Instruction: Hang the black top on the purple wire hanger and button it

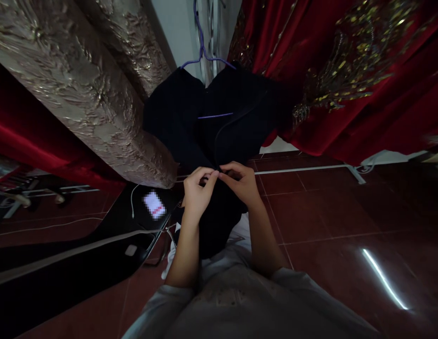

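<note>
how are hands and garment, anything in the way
Left hand and right hand pinching garment. Garment on hanger. Nothing seen blocking; beige fabric hangs to the left.

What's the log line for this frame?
left hand: pinching dark garment | right hand: pinching same garment, close beside left | purple hanger: in garment's shoulders

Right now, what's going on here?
The person's left hand and right hand meet in front of the body, pinching a dark navy cloth garment. What exactly sits between them is too small to tell. The garment hangs on a thin purple hanger, beside shiny red fabric.
</note>
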A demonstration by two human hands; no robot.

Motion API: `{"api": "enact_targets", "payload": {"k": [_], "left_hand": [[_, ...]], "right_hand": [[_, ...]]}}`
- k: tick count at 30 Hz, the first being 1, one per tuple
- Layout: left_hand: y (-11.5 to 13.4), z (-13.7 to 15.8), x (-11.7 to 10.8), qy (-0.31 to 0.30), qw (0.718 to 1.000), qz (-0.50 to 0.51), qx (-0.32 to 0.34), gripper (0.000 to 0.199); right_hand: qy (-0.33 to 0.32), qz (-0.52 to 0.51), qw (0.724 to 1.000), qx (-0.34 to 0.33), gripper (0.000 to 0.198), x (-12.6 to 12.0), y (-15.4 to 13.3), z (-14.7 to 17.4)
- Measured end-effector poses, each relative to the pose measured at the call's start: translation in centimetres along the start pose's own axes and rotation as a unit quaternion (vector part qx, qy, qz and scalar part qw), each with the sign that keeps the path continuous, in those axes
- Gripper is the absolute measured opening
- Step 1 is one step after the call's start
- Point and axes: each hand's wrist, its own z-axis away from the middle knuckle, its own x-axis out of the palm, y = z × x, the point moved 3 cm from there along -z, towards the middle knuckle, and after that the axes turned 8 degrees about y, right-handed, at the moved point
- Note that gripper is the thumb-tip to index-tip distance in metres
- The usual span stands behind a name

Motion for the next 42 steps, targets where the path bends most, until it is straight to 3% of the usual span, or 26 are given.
{"api": "enact_targets", "payload": {"k": [3,6,11,14,18,22,26,28,32,36,42], "left_hand": [[-0.6,0.0,-0.1,0.030,0.994,0.081,-0.062,0.016],[-1.0,0.2,0.5,0.012,0.972,0.173,-0.161,0.019],[-1.0,-0.4,2.3,-0.048,0.878,0.348,-0.326,0.030],[0.0,-2.3,2.6,-0.059,0.842,0.376,-0.381,0.025],[3.2,-8.1,2.3,-0.048,0.824,0.413,-0.384,0.028],[7.1,-15.1,2.6,-0.019,0.846,0.419,-0.330,0.035],[8.6,-18.2,3.9,-0.023,0.883,0.376,-0.282,0.021],[8.4,-18.1,4.3,-0.028,0.899,0.354,-0.255,0.021],[7.3,-17.2,4.0,-0.028,0.925,0.316,-0.209,0.025],[6.8,-17.1,3.2,-0.015,0.947,0.277,-0.164,0.026],[7.1,-16.7,2.1,0.004,0.975,0.215,-0.062,0.026]], "right_hand": [[0.004,-0.010,1.000,-0.005,0.013,-0.1,-0.2,-0.1],[0.018,-0.014,1.000,-0.016,0.009,-0.1,-0.1,-0.1],[0.054,-0.030,0.998,-0.016,0.011,0.5,0.0,0.2],[0.082,-0.041,0.996,-0.021,0.011,0.8,0.1,0.0],[0.115,-0.045,0.992,-0.004,0.014,-0.1,2.3,-0.3],[0.150,-0.007,0.987,0.050,0.023,-1.6,6.6,-0.3],[0.133,0.019,0.989,0.068,0.028,-2.1,8.0,-1.7],[0.109,0.026,0.993,0.025,0.032,-1.9,5.9,-3.7],[0.094,0.046,0.987,-0.122,0.047,-0.9,-1.8,-9.8],[0.072,0.099,0.965,-0.230,0.041,0.5,-7.9,-15.0],[0.001,0.199,0.942,-0.272,0.024,1.8,-8.7,-16.3]]}}
